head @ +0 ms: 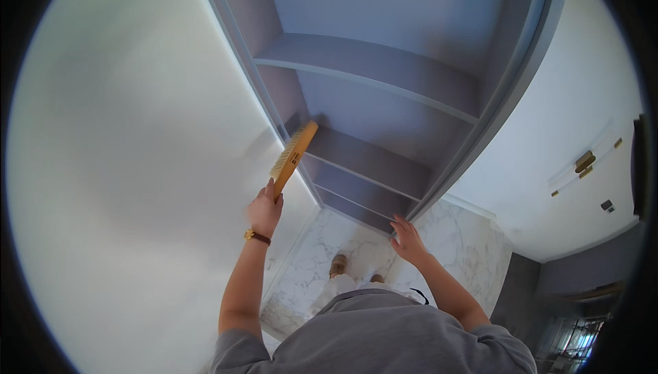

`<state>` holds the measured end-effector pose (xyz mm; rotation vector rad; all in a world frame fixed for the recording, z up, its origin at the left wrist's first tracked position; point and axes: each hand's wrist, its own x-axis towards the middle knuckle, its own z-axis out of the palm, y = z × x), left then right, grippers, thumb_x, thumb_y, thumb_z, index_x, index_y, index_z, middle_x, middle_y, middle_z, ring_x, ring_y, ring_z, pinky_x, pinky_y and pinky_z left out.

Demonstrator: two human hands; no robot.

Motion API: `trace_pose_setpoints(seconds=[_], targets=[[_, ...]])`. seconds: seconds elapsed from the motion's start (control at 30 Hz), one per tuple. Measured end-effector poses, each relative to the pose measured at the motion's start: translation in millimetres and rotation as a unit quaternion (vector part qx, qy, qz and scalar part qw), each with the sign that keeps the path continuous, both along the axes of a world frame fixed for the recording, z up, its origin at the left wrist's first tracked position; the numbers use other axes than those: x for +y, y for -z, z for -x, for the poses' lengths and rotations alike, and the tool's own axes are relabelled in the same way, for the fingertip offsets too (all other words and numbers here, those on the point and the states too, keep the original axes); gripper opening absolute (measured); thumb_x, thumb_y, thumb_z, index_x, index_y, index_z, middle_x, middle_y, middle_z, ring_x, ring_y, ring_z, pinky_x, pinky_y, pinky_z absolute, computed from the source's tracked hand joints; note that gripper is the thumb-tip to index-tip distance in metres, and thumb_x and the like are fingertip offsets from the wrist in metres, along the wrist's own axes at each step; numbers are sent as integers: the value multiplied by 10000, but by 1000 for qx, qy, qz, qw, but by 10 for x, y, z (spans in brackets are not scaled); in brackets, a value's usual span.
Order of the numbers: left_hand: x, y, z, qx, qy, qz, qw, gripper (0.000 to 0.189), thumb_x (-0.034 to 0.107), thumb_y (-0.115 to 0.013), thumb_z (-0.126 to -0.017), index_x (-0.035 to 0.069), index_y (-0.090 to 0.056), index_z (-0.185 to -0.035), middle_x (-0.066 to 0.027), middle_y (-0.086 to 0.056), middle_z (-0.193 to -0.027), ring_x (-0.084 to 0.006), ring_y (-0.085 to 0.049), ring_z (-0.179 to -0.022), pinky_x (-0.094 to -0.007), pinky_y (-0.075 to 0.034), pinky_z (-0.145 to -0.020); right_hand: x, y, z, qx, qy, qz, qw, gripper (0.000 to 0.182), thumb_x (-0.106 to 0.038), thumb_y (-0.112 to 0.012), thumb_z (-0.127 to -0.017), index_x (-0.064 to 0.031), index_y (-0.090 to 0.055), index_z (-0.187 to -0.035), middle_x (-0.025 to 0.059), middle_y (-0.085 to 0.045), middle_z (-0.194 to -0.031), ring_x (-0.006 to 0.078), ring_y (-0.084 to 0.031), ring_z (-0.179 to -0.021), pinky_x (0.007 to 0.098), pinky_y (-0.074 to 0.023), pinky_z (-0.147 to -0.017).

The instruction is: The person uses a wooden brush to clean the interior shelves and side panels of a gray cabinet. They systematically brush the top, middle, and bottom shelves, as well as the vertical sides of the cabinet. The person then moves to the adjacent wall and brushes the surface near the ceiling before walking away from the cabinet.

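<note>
My left hand (pixel 265 210) grips the handle of a wooden bristle brush (pixel 297 154). Pale bristles face left, towards the left side of a grey shelving unit (pixel 365 83), and the brush head is raised in front of its left upright. From this angle I cannot tell whether the bristles touch the frame. My right hand (pixel 408 240) holds nothing; its fingers are apart beside the lower right edge of the unit. Whether those fingertips rest on the edge is unclear.
A white wall (pixel 139 168) adjoins the unit's left side. The floor (pixel 354 235) is marble-patterned, and my shoe (pixel 337 265) stands on it. On the right-hand wall are a brass-coloured wall lamp (pixel 585 162) and a small switch plate (pixel 607 205). Several shelves (pixel 370 168) cross the unit.
</note>
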<state>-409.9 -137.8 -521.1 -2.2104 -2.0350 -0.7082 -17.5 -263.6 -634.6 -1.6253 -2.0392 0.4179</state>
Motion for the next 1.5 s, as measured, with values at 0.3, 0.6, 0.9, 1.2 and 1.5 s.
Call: trace_pose_setpoints(seconds=[0.3,0.6,0.9,1.2,1.5], targets=[[59,678,-492,-115,175,78,975,416,227,-634,-858,150,-555,-1259,-98,-649,-934,-332,-650,-783,-449,-530,-656,-101,-282,-37,36,84,50,995,497,-132,-616,-824,-28,-493,-1294,190,-417,-1432,384,-404,-1310,465,-365,-1076],[243,244,-154,-66,75,12,995,432,179,-638,-861,115,-540,-1276,-110,-627,-884,-334,-633,-733,-443,-525,-621,159,-413,97,50,88,29,994,459,-141,-607,-839,-25,-511,-1273,206,-432,-1418,393,-425,-1294,459,-377,-1069],[-77,268,-757,-115,263,159,945,456,227,-643,-852,147,-551,-1292,-126,-656,-948,-350,-646,-808,-442,-533,-695,213,-491,44,61,76,45,994,359,-139,-620,-833,-15,-582,-1168,202,-474,-1384,382,-466,-1258,450,-398,-1052],[-12,-35,-1146,-123,283,134,942,420,232,-639,-866,92,-560,-1255,-141,-658,-964,-349,-640,-848,-443,-529,-714,0,-459,-155,59,81,58,993,334,-154,-611,-840,-14,-591,-1144,191,-483,-1378,372,-480,-1244,458,-396,-1048],[-366,-472,-1219,-291,285,283,869,364,183,-684,-859,40,-613,-1186,-169,-686,-942,-302,-668,-831,-346,-522,-741,-229,-550,-404,60,79,78,992,333,-148,-612,-855,-34,-585,-1167,191,-492,-1378,376,-491,-1235,444,-410,-1032]])
